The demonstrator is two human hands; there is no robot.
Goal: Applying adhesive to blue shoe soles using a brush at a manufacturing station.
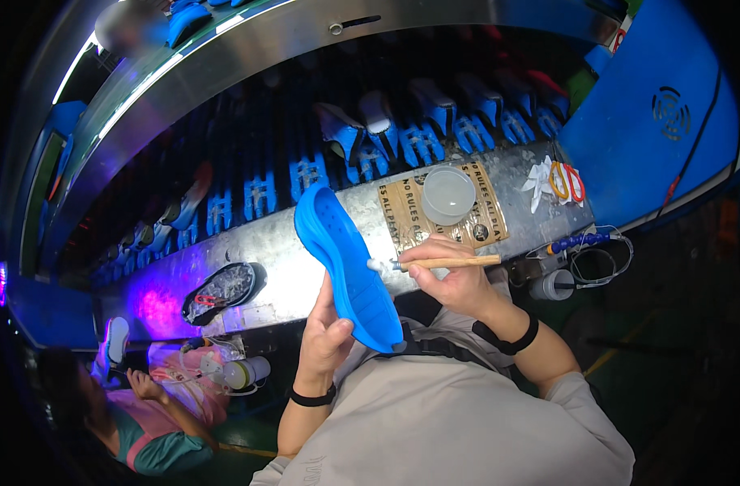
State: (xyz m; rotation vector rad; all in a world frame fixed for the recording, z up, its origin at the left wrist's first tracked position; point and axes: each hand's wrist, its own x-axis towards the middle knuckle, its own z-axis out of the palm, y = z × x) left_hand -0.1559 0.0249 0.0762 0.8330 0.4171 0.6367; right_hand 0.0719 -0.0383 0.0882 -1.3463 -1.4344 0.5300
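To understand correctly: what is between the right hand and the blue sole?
In the head view, the brush's front end lies between the right hand and the sole; whether it touches the sole, I cannot tell.

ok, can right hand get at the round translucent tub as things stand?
Likely yes: the tub sits just beyond the right hand with nothing visible between them, though that hand holds a wooden-handled brush.

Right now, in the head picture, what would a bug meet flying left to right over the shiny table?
Black shoe-shaped piece, blue shoe sole, cloudy round tub, orange and red handle loops.
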